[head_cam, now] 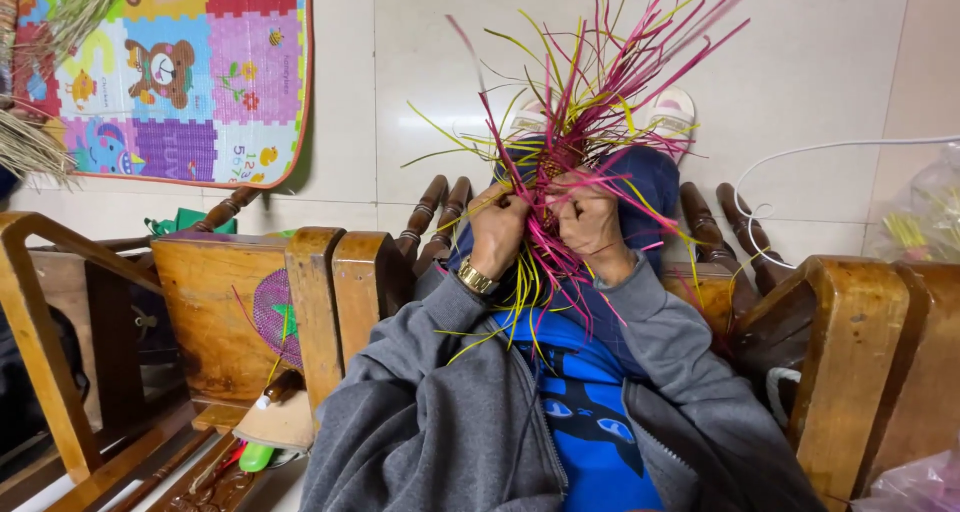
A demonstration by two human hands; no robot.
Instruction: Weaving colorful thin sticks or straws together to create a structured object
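So the strips (590, 82) are a loose bundle of thin, stiff strands, mostly hot pink with a good share of yellow-green mixed in. They're pinched together low down, over the lap, where a small woven bit (553, 167) sits half hidden. From there the long ends fan up and outward in a messy spray toward the floor tiles, while shorter ends hang down over the blue shirt.

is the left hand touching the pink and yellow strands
Touching: the head view shows the left hand closed around the pink and yellow strands.
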